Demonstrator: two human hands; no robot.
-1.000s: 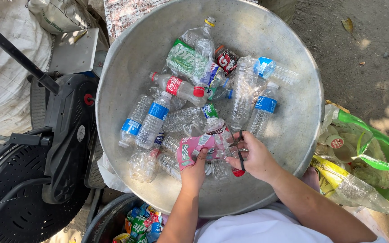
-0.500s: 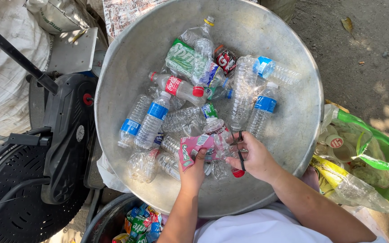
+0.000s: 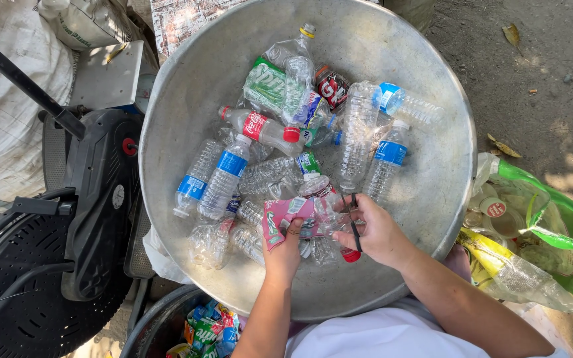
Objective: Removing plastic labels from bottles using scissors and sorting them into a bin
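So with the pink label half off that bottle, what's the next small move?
Probably keep peeling: the left hand pinches the loosened pink label, while the right hand holds the clear bottle and black scissors. Pull the label free over the metal basin.

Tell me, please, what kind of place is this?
Probably an outdoor spot for sorting recyclables: a big round metal basin of empty clear plastic bottles stands on bare dirt ground, beside a green plastic bag.

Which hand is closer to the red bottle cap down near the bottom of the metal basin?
Right. The right hand sits just above the red cap, nearly touching it. The left hand is farther off to the cap's left, gripping the pink label.
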